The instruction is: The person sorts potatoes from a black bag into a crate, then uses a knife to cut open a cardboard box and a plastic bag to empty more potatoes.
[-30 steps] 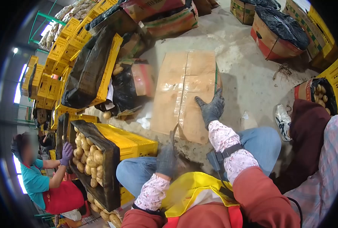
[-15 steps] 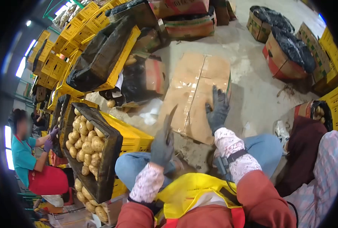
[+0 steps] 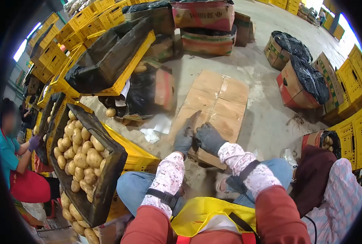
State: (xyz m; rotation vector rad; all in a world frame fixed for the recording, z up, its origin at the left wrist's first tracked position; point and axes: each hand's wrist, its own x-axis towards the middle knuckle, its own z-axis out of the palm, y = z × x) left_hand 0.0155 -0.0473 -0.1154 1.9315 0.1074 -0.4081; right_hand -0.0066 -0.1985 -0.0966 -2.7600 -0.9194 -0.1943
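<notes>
A taped cardboard box (image 3: 225, 97) lies on the floor in front of me, its long seam running away from me. My left hand (image 3: 183, 140), in a grey glove, is closed around a knife (image 3: 195, 117), with the dark blade pointing up and away over the box's near left part. Close beside it, my right hand (image 3: 210, 139), gloved alike, is curled shut at the near end of the box by the seam. Its fingertips are hidden, so what they grip cannot be made out. Below that hand a cardboard flap (image 3: 209, 157) angles down.
At left, a black-lined crate of potatoes (image 3: 81, 156) rests by a yellow crate (image 3: 134, 150). Beyond it sits a co-worker (image 3: 26, 171) in purple gloves. Lined cartons (image 3: 305, 83) stand at right, and a tilted crate with black lining (image 3: 107, 61) at back left. White plastic (image 3: 156, 127) lies left of the box.
My right hand has drawn back from lying spread on the box top and curled at its near end. My left hand has moved forward and right with the knife. The view has shifted.
</notes>
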